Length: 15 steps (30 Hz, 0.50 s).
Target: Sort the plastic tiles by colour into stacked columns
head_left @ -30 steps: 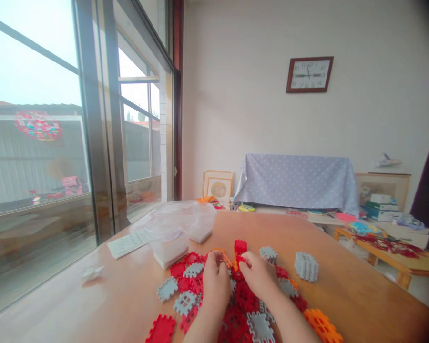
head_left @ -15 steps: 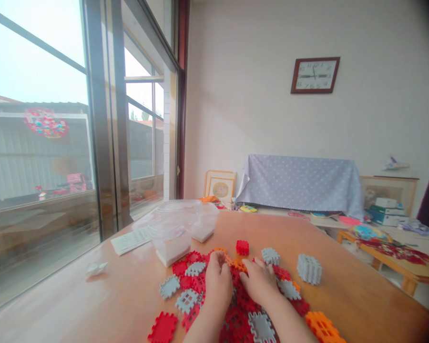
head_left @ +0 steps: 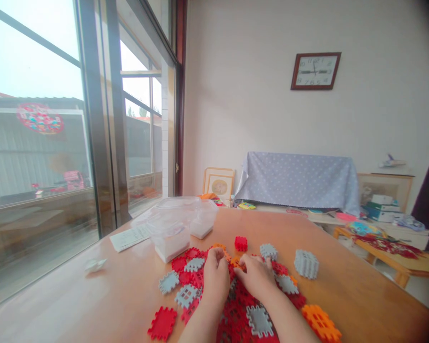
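Observation:
Interlocking plastic tiles with toothed edges, mostly red with some grey and orange, lie in a loose pile under my hands. My left hand is curled above the pile's middle, its fingers closed; what they hold is hidden. Facing it, my right hand has its thumb and index finger closing at an orange tile between the hands, while its other fingers spread over the pile. Grey tiles lie left of my left hand. Another grey tile is below my right hand, near the forearm.
Beyond the pile stand a small red stack, a grey stack and a taller grey stack. Clear plastic containers and a paper sheet are at the back left. A window borders the table's left side.
My right thumb and index finger have drawn closer together at the orange tile. My left hand stays almost in place. The whole view has shifted slightly.

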### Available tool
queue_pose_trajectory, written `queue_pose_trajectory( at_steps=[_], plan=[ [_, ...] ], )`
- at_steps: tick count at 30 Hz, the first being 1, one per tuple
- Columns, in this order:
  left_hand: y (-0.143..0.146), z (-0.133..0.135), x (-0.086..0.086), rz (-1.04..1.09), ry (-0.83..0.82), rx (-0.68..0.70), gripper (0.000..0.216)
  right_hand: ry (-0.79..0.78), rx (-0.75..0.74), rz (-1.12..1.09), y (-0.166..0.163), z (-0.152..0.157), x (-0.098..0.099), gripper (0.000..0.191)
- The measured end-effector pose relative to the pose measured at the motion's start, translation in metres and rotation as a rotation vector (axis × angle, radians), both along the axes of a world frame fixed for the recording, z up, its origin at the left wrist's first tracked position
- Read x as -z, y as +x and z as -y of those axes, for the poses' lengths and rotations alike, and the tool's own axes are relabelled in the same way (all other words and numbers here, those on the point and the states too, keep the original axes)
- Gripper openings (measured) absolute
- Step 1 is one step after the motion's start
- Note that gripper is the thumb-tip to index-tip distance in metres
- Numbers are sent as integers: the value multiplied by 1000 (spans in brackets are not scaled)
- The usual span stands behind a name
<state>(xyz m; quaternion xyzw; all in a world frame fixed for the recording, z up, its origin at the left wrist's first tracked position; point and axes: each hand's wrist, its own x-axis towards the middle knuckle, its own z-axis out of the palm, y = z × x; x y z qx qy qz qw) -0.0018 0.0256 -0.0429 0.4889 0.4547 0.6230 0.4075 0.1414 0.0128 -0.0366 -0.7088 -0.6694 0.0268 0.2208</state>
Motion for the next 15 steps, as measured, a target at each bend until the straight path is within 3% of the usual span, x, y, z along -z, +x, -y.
queue_pose_trajectory(
  at_steps=[6, 10, 15],
  plan=[
    [1, -1, -2, 29, 0, -2, 24, 24, 42, -15, 0, -3, -2, 17],
    [1, 1, -6, 94, 13, 38, 23, 194, 14, -40, -4, -1, -13, 23],
    [1, 4, -11, 224, 3, 141, 40, 344, -67, -121, -14, 10, -31, 24]
  ],
)
